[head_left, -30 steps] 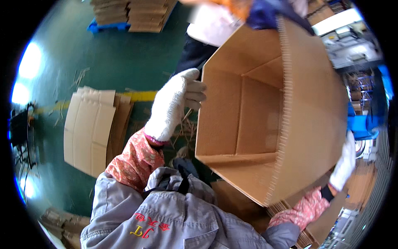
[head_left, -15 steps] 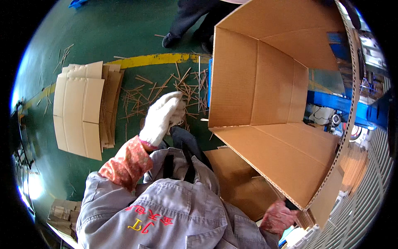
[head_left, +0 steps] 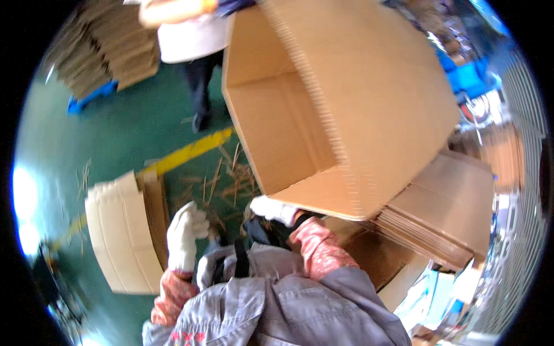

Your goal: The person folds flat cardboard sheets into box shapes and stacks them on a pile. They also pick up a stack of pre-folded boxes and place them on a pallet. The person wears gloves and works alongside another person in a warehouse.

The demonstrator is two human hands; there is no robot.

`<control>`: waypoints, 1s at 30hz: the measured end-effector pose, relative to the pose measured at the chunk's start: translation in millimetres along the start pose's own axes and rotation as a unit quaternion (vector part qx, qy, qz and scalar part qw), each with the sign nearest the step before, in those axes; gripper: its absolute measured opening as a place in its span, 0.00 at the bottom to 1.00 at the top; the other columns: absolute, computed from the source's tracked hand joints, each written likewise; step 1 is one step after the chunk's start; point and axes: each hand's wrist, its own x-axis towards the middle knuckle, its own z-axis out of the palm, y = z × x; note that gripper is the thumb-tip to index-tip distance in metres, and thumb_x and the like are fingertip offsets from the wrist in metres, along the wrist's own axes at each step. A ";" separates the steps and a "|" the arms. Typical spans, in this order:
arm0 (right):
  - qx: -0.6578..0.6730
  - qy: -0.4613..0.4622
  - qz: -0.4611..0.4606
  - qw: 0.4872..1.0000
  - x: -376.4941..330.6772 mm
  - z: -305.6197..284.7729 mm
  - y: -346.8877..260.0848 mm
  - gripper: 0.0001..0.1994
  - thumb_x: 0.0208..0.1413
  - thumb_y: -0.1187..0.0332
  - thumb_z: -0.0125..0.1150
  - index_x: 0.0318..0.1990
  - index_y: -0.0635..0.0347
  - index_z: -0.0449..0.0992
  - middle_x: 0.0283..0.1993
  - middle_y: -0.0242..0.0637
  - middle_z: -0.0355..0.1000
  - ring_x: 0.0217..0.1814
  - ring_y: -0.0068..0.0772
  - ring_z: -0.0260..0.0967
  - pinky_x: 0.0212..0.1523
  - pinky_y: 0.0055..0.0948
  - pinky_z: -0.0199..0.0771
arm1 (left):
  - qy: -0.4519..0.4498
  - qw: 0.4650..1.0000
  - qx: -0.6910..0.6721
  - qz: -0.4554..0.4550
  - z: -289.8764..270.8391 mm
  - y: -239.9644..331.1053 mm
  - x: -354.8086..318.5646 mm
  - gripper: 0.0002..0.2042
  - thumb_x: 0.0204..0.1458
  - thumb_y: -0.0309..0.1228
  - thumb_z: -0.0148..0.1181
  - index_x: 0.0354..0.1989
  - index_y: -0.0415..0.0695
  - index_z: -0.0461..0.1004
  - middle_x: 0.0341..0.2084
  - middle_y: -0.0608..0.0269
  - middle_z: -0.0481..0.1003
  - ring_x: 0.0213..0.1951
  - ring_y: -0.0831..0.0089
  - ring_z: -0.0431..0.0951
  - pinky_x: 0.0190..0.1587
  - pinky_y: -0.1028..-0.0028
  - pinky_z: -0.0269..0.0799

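Observation:
A large brown cardboard box point(head_left: 398, 109) stands in front of me to the right, tilted, its open side facing left. My right hand point(head_left: 274, 210), in a white glove, is at the box's lower left edge; motion blur hides whether its fingers grip the cardboard. My left hand point(head_left: 186, 233), also gloved in white, is held over the floor with fingers loosely bent and apart, and nothing in it. Close by on its left lies a stack of flat cardboard sheets point(head_left: 118, 230), the top one paler.
Flattened cartons point(head_left: 444, 196) are stacked below the box at right. A co-worker point(head_left: 193, 43) stands beyond the box. Cardboard strips point(head_left: 231, 179) litter the green floor near a yellow line point(head_left: 193, 151). At the far left, piled cardboard point(head_left: 109, 43) rests on a blue pallet point(head_left: 89, 98).
My view has swung round. My right hand has come from the box's lower right corner to its lower left edge. The box now appears turned, showing its outer side. My left hand is lower.

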 end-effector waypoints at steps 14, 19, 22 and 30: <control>0.815 0.539 0.005 0.212 -28.0 -198.3 236.3 0.23 0.61 0.51 0.46 0.57 0.52 0.71 0.56 0.41 0.71 0.59 0.39 0.66 0.58 0.39 0.65 | -0.190 0.972 0.020 0.138 49.8 42.7 11.0 0.30 0.58 0.50 0.57 0.60 0.39 0.65 0.45 0.53 0.75 0.41 0.69 0.77 0.39 0.71 0.75; 0.701 0.668 -0.096 0.232 -116.6 -337.6 212.6 0.38 0.62 0.42 0.44 0.67 0.67 0.57 0.71 0.41 0.54 0.71 0.37 0.49 0.71 0.34 0.43 | -0.234 0.927 0.129 0.261 93.7 62.0 -31.7 0.39 0.52 0.56 0.61 0.63 0.37 0.61 0.55 0.50 0.70 0.56 0.61 0.71 0.59 0.62 0.65; 0.556 0.738 -0.208 0.319 -151.2 -396.1 332.6 0.37 0.64 0.40 0.38 0.71 0.59 0.52 0.75 0.41 0.46 0.76 0.36 0.42 0.73 0.36 0.37 | -0.266 0.904 0.132 0.307 109.8 59.4 -42.3 0.46 0.43 0.56 0.70 0.63 0.35 0.60 0.58 0.48 0.67 0.62 0.57 0.65 0.67 0.60 0.54; 0.579 0.694 -0.131 0.407 -137.8 -409.4 312.6 0.38 0.65 0.38 0.31 0.73 0.56 0.45 0.77 0.36 0.40 0.78 0.32 0.36 0.75 0.38 0.30 | -0.223 0.897 0.098 0.369 92.4 65.3 -70.9 0.47 0.41 0.57 0.71 0.62 0.33 0.61 0.59 0.50 0.65 0.61 0.62 0.65 0.65 0.62 0.57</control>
